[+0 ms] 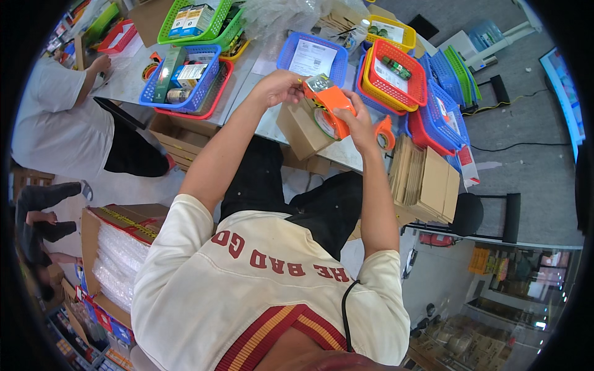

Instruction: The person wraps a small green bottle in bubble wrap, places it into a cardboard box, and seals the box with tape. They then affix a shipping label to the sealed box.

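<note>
My right hand (356,121) is closed around an orange tape dispenser (335,105) with a roll of tape in it. The dispenser is held over a small cardboard box (301,127) at the table's near edge. My left hand (282,88) is at the dispenser's far end, its fingertips close to the tape there; whether they pinch it I cannot tell. Behind my hands stands a blue plastic basket (342,53) with a printed paper sheet (313,58) in it. A second orange tape dispenser (385,133) rests to the right of my right hand.
Stacked baskets (420,95) stand at the right, above a stack of flat cardboard boxes (424,181). A blue basket (209,99) of boxed goods is on the left, with bubble wrap (278,21) at the back. A person (60,116) works at far left; a carton of bubble wrap (88,250) is lower left.
</note>
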`<state>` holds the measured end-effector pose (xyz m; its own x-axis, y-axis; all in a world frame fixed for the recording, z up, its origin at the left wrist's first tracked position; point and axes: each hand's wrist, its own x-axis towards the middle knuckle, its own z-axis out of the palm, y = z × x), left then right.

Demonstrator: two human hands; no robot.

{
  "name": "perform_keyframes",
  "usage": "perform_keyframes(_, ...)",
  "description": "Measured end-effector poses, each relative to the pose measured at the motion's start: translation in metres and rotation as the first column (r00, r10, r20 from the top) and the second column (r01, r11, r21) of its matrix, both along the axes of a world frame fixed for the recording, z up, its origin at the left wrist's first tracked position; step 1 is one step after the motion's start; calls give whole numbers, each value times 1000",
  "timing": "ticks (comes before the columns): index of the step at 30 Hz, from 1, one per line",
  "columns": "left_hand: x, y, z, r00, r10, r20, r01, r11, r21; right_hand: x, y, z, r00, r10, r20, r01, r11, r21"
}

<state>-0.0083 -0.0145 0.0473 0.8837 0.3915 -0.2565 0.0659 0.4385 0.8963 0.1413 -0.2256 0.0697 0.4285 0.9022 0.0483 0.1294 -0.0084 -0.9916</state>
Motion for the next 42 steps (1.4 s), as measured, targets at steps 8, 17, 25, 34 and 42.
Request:
perform_keyframes(8,10,-9,-13,996,11,-86,1,989,145,-4,-5,27,994,111,9,-109,989,-98)
perform_keyframes(17,11,-6,-13,993,-1,-117,33,961,273,-6,-16,39,989,117,-90,-133,973,-191)
perform_keyframes(25,10,-3,-14,991,7,-136,35,951,306,-18,-21,60,988,138,-72,-154,934,-323)
perform_keyframes(34,-4,7,-27,972,184,-149,-122,929,349,-20,-26,50,977,145,156,-99,958,-270)
perform_keyframes(42,0,6,-39,952,271,-146,-175,868,465,-10,-12,50,970,174,167,-109,933,-343)
